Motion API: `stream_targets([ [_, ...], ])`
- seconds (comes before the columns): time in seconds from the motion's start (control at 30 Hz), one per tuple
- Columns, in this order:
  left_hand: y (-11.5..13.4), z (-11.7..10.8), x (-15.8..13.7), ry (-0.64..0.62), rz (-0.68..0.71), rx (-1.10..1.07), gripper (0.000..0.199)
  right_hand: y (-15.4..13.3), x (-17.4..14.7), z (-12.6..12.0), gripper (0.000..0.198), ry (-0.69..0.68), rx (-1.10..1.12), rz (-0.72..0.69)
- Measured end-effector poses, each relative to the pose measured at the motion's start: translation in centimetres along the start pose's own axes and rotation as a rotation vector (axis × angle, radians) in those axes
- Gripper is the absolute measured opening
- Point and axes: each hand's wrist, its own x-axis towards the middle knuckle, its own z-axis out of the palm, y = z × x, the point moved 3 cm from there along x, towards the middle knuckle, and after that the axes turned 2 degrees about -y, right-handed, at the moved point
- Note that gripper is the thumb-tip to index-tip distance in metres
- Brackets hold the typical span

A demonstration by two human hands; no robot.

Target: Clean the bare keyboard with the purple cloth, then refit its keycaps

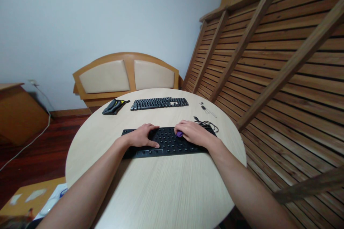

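You've got a black keyboard base (172, 146) flat at your 12 o'clock, long axis 9-to-3, rows of key positions exposed. Small purple piece (179, 134) sits at 2 o'clock from its center, partly hidden; can't tell if they touch.

The round table (161, 189) (pale, wood-grained) bears a black keyboard base (172, 145), rows of keycaps (153, 103), a dark pouch (113, 107) and a cable (215, 125).

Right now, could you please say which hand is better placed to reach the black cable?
Probably the right hand: it lies over the right half of the stripped keyboard, near the black cable, though gripping a small purple object. The left hand rests on its left half, farther away.
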Motion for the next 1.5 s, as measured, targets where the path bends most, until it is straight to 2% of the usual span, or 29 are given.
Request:
stream_targets([
  [0.17,0.1,-0.1,-0.1,0.002,0.002,-0.005,0.098,0.9,-0.4,-0.4,0.028,0.136,-0.030,0.083],
  [0.4,0.0,0.1,0.0,0.009,0.004,0.007,0.097,0.3,0.1,0.5,0.028,0.024,0.000,0.014],
  [0.67,0.2,-0.1,-0.1,0.004,0.002,-0.001,0.097,1.9,-0.1,0.4,0.027,0.159,0.003,0.124],
  [1.07,0.2,-0.1,-0.1,0.000,-0.008,-0.004,0.100,0.7,1.6,1.0,0.025,0.039,-0.178,0.079],
  [1.3,0.1,0.0,-0.1,0.002,-0.010,-0.002,0.101,1.0,1.0,0.5,0.025,0.027,-0.075,0.036],
  [1.5,0.2,-0.1,-0.1,0.004,0.000,0.001,0.101,2.2,-0.2,-0.2,0.034,0.207,0.138,0.067],
])
